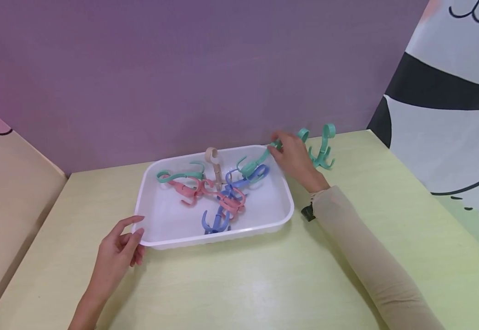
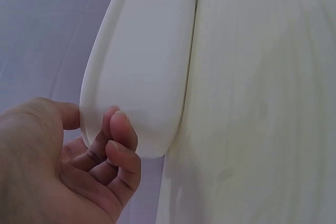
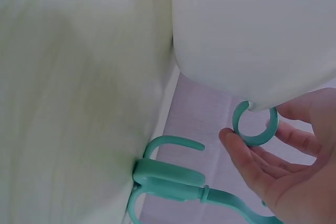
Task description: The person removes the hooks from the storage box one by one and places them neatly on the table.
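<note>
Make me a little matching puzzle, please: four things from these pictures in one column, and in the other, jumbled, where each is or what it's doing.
Things:
1. Left hand
2. Right hand
3. Beige hook
4. White tray

Places and doings:
A. Inside the tray, by its far rim
B. Resting on the table
C. Pinching the ring end of a green hook
D. At the tray's near-left corner, touching the rim

Right pairs: 1-D, 2-C, 3-A, 4-B
</note>
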### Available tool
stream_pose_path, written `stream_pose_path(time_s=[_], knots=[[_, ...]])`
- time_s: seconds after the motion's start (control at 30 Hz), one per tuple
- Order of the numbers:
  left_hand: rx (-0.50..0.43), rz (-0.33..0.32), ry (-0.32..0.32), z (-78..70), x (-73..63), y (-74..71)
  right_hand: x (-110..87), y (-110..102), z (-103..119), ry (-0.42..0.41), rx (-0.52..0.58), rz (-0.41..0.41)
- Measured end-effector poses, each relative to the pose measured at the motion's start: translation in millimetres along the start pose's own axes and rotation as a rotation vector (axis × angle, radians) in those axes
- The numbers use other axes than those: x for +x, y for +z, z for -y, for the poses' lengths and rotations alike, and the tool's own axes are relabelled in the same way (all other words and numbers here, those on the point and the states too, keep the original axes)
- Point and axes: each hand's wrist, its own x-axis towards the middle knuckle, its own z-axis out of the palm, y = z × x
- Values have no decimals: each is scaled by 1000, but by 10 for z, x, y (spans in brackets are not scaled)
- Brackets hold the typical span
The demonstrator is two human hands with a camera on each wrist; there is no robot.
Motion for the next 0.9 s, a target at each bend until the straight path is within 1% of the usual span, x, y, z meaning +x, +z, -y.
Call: stream_pose_path(time_s=[0.13, 0.27, 0.47, 0.73, 0.9], knots=[[6, 3, -6, 15, -4, 3, -3, 27, -40, 39, 50, 5], [10, 3, -4, 21, -2, 2, 4, 46, -63, 61, 90, -27], [16, -3, -1, 18, 5, 0, 22, 54, -67, 53, 103, -95], [13, 0, -6, 27, 1, 6, 11, 43, 19, 25, 122, -117], [7, 3, -2, 19, 2, 3, 11, 28, 64, 28, 133, -122]])
